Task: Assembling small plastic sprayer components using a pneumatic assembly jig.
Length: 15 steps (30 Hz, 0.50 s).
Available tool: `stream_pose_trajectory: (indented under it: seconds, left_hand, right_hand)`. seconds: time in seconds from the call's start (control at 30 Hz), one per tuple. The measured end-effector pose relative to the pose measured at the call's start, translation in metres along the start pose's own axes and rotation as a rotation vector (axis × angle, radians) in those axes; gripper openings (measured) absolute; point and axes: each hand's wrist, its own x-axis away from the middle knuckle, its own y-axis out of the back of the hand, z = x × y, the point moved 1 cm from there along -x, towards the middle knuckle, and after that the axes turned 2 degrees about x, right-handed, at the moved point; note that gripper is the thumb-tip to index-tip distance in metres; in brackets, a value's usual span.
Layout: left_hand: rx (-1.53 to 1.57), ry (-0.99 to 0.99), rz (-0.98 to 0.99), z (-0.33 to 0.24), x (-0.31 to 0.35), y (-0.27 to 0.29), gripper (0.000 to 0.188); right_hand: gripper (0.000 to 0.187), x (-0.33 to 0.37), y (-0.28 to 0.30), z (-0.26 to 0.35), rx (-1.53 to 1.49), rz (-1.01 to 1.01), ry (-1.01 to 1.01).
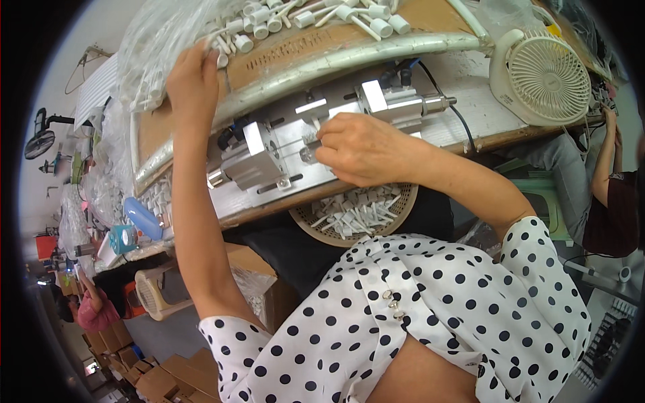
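Note:
My left hand [193, 84] is at the near left edge of a pile of white applicator caps with thin stems [322, 17]. Its fingers are closed at a white cap [222, 59] by the fingertips. My right hand [363, 149] is at the middle of a metal clamping fixture [259, 161], fingers curled together in a pinch. A small clear piece [308, 155] shows beside those fingers, and a short white stem [317, 124] stands just above them. What the right fingertips hold is hidden.
Below the fixture, a round basket [300, 221] holds many white stemmed caps. Clear plastic bags [144, 60] lie at the upper left. A white fan [547, 77] stands at the right. A padded, plastic-wrapped rim [336, 59] borders the cardboard surface. Another person's arm [605, 148] shows far right.

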Motion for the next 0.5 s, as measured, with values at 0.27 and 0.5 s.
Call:
stream_pose_trajectory:
  seconds: [0.27,0.5]
  left_hand:
    - [0.881,0.662,-0.146,-0.087,0.092,0.035,0.011]
    - [0.629,0.4,0.02,-0.138,0.143,0.01,0.029]
  right_hand:
    - [0.021,-0.033,0.037,-0.041,-0.306,0.066,-0.279]
    - [0.018,-0.062,0.054,-0.14,0.659,0.345,-0.581]
